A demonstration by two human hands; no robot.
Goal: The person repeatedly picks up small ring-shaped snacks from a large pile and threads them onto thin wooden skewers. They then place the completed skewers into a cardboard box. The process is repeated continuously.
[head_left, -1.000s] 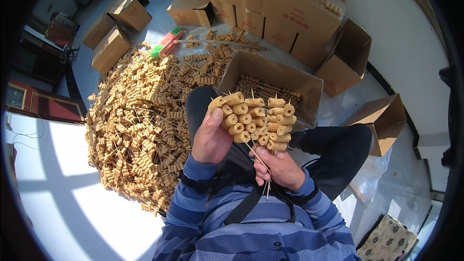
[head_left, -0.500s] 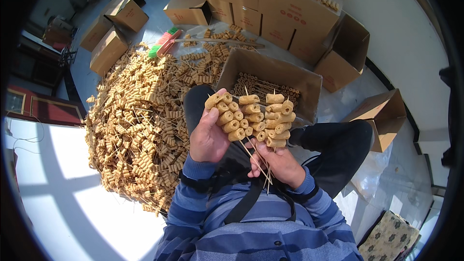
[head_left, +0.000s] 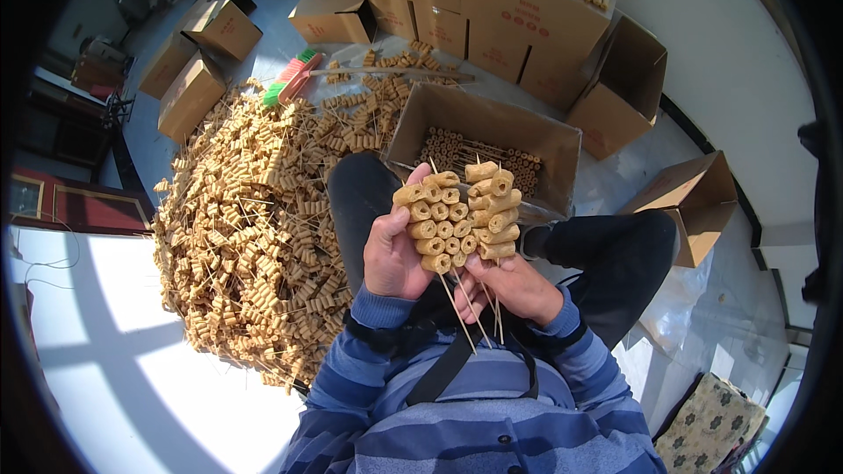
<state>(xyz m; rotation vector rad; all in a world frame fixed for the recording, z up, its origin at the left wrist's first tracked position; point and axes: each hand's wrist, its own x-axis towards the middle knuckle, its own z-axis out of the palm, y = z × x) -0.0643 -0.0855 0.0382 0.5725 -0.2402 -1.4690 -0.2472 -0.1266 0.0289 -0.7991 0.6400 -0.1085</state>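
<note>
Several wooden skewers threaded with golden rolled snack pieces (head_left: 452, 221) form a side-by-side bundle in front of me. My left hand (head_left: 395, 250) is closed around the left side of this bundle, thumb on its near face. Below the rolls, my right hand (head_left: 514, 288) pinches the bare sticks, whose ends point down toward my lap. Just beyond the hands an open cardboard box (head_left: 492, 123) holds rows of similar skewered rolls. To the left, a large heap of skewered rolls (head_left: 255, 237) covers the floor.
Stacked cartons (head_left: 536, 26) stand at the back. More open boxes (head_left: 694, 206) sit at the right, others (head_left: 191, 92) at the far left. A broom (head_left: 294, 79) with green and red bristles lies across the heap's far edge. A patterned cushion (head_left: 711, 426) is at lower right.
The skewers have been drawn closer together into a tighter, more even bundle. My left hand has moved slightly right and turned more upright; the right hand still pinches the sticks.
</note>
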